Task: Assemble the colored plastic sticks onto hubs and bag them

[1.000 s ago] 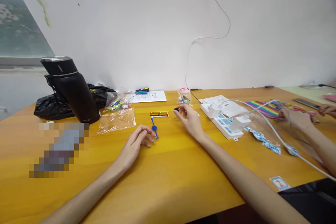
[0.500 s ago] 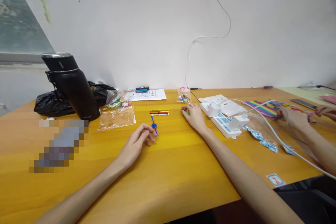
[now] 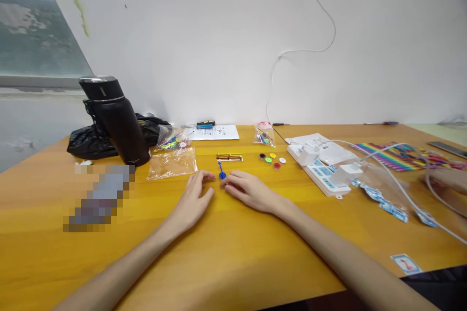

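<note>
A blue plastic arrow spinner (image 3: 222,171) lies on the wooden table, its tip pointing away from me and its round hub between my hands. My left hand (image 3: 197,197) rests just left of it, fingers parted and holding nothing. At the right of the hub is my right hand (image 3: 251,190), its fingertips close to or touching the spinner; whether they grip it is hidden. Beyond lie several thin arrow pieces (image 3: 229,157) in a row, yellow, red, black and white. Small discs, among them a red disc (image 3: 277,166) and a yellow disc (image 3: 273,155), sit to the right.
At the left stand a black flask (image 3: 120,121) and a blurred-out flat object (image 3: 102,197). Clear bags (image 3: 171,163) lie beyond my left hand. A power strip (image 3: 324,177) with white cables is on the right, near a co-worker's hand (image 3: 447,180) and rainbow-striped pieces (image 3: 383,158).
My right hand has moved off the discs, uncovering them, and come left and nearer to the spinner. The spinner's hub sits closer to me now, its arm above. The view has shifted left.
</note>
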A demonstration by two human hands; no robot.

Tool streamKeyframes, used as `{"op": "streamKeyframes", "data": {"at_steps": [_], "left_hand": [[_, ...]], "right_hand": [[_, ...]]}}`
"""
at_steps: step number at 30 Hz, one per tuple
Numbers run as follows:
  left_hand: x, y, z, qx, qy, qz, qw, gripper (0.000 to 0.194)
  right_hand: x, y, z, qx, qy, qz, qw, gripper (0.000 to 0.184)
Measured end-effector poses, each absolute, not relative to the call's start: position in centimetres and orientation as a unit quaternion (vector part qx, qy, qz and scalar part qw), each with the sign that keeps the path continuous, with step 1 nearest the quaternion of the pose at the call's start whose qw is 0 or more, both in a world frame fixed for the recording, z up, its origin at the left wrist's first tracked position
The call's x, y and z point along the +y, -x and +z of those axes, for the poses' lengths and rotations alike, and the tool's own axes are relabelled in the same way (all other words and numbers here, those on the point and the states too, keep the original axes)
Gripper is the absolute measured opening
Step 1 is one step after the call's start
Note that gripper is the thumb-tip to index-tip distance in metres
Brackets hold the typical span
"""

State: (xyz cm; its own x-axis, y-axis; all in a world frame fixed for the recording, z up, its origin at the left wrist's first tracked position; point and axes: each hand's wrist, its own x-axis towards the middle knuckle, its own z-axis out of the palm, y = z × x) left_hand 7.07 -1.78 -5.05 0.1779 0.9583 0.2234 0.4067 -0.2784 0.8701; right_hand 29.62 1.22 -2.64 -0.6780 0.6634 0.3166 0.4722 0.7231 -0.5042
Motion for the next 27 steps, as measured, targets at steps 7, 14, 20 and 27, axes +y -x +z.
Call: {"op": "streamKeyframes", "data": {"at_steps": [7,14,20,27], "left_hand": [[-2.1,-7.0,-5.1,0.475,-0.737,0.368,0.311,0.045],[-1.3,-7.0,-5.7,0.452,-0.673,0.413,0.415,0.041],[-1.2,-7.4,-4.8,0.44,-0.647,0.426,0.454,0.033],[-2.1,-7.9,-3.4,0.392,-0.681,0.417,0.456,0.024]], "right_hand": [[1.3,-29.6,-3.0,-0.871,0.32,0.22,0.301,0.012],[0.3,-29.4,-2.0,-0.872,0.272,0.209,0.348,0.013],[-0.9,-28.6,-1.8,-0.909,0.239,0.155,0.303,0.015],[-1.2,-28.3,-1.8,-0.921,0.252,0.11,0.277,0.01]]}}
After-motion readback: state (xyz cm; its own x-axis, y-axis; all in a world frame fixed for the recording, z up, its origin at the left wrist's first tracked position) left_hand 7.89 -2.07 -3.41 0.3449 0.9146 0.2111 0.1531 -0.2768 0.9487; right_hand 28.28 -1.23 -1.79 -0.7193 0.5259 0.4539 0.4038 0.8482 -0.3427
